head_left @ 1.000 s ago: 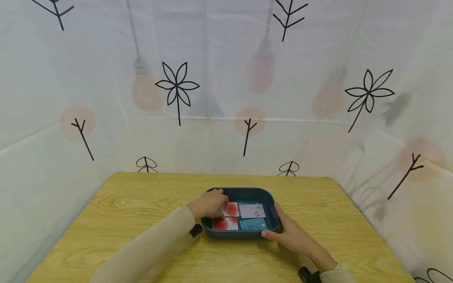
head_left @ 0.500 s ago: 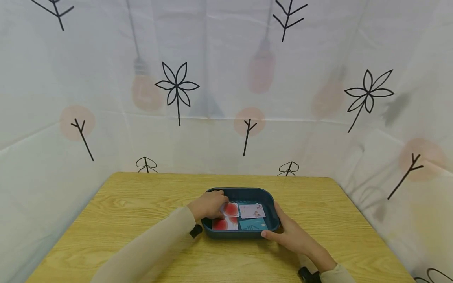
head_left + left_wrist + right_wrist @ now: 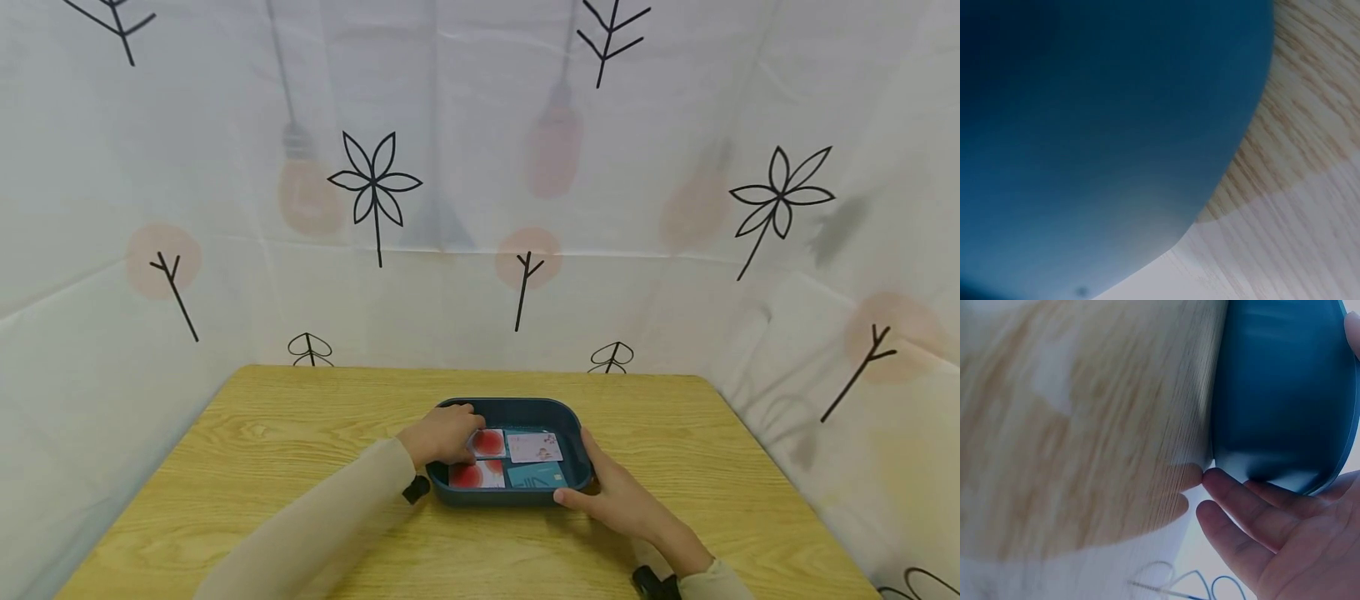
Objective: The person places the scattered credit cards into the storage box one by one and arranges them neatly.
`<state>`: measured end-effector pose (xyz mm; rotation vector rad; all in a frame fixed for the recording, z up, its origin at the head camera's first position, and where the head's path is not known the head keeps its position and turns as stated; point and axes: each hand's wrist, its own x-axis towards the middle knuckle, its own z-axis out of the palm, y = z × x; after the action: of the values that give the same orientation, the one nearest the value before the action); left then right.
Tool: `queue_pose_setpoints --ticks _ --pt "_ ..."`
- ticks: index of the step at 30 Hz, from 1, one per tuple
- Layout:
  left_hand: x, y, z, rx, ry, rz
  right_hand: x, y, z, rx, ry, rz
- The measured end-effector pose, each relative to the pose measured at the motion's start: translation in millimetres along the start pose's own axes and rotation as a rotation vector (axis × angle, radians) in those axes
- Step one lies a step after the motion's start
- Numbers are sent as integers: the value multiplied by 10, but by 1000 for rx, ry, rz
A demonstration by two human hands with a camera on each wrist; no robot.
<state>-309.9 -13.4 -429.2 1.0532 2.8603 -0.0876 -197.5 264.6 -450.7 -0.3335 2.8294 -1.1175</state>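
In the head view, a dark teal rounded tray (image 3: 510,498) holds several flat cards in two rows. My left hand (image 3: 441,435) reaches over its left rim, with fingers and thumb at opposite edges of the rear left red-and-white card (image 3: 491,444); part of that card is hidden. Another red-and-white card (image 3: 480,476) lies in front of it. To the right are a pale pink card (image 3: 534,447) and a teal card (image 3: 537,475). My right hand (image 3: 621,498) holds the tray's right end, thumb at the near rim, fingers along the outer side (image 3: 1285,394).
The tray stands on a yellow wood-grain table (image 3: 315,408). A white printed curtain (image 3: 465,317) hangs behind and along both sides. Black wrist devices show near the left cuff (image 3: 415,489) and right cuff (image 3: 654,583). The tray's blurred outer wall (image 3: 1116,125) fills most of the left wrist view.
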Motion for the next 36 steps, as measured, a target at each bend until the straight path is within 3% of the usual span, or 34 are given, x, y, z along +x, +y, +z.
queue_pose_setpoints --ticks 9,16,27,32,36 --pt "-8 -7 -11 -15 1 -1 7 -7 0 -7 0 5" --pt "-82 -16 -67 -80 32 17 14 -10 3 -6 6 -2" --pt "-327 -72 -166 -180 107 91 -8 -25 4 13 12 5" --pt "-501 -116 -168 -245 175 119 -42 -41 -65 25 15 5" --pt "-615 -145 -158 -245 245 119 -65 -16 -133 16 24 -1"
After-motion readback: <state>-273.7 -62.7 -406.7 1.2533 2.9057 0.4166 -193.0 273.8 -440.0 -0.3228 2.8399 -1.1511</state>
